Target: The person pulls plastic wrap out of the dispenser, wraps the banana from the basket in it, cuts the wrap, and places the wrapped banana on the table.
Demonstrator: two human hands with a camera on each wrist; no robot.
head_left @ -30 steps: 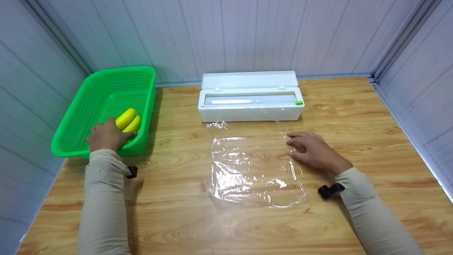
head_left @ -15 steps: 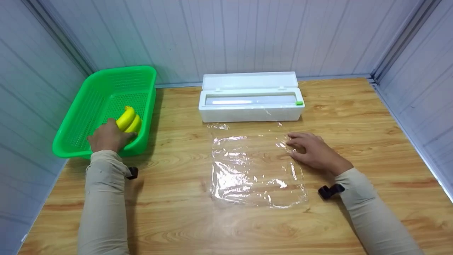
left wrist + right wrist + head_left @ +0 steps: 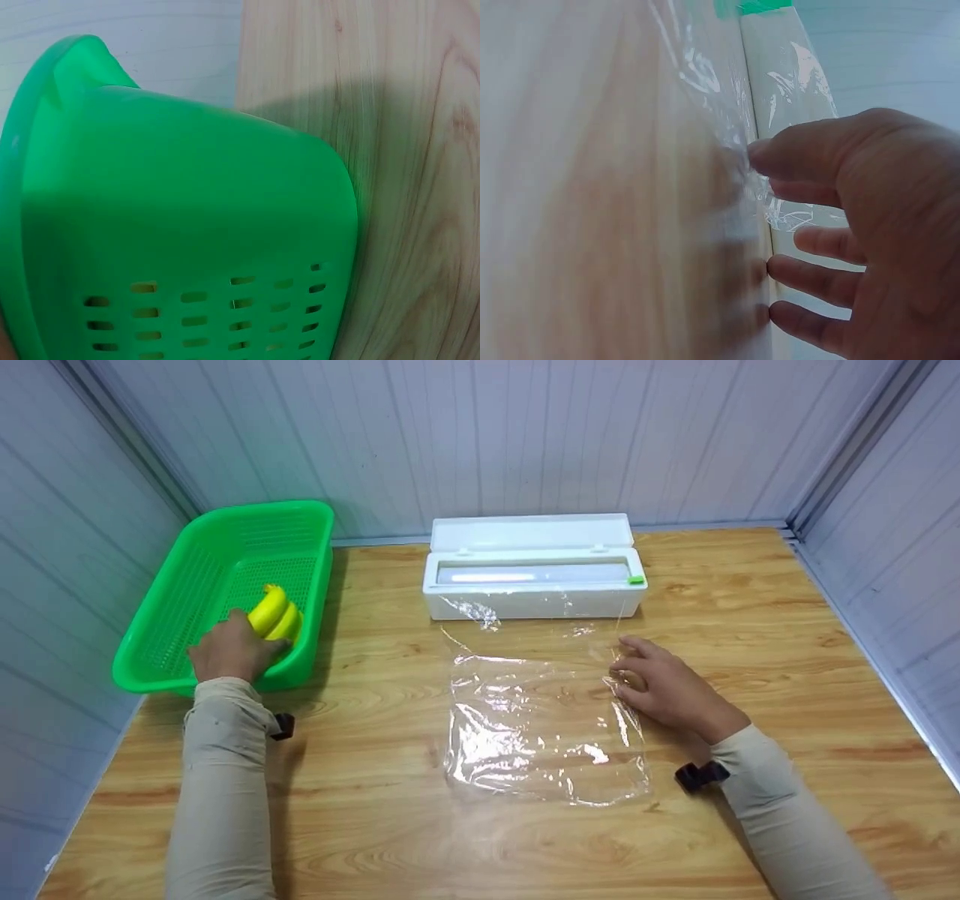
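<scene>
The left hand curls over the yellow bananas, its thumb across their near end; the grip looks narrow and holding them, though most fingertips are hidden. The bananas are inside the green basket on the left of the counter, and their stem tip shows now where a second ago it does not, so the fruit seems to have tilted in the grip. The right hand is at the right edge of the clear film; its forefinger has just spread farther from the thumb. Whether thumb and finger pinch the film, I cannot tell. The film's far part now shows creases across the front of the white box, so it is probably lifted and no longer lying flat there.
</scene>
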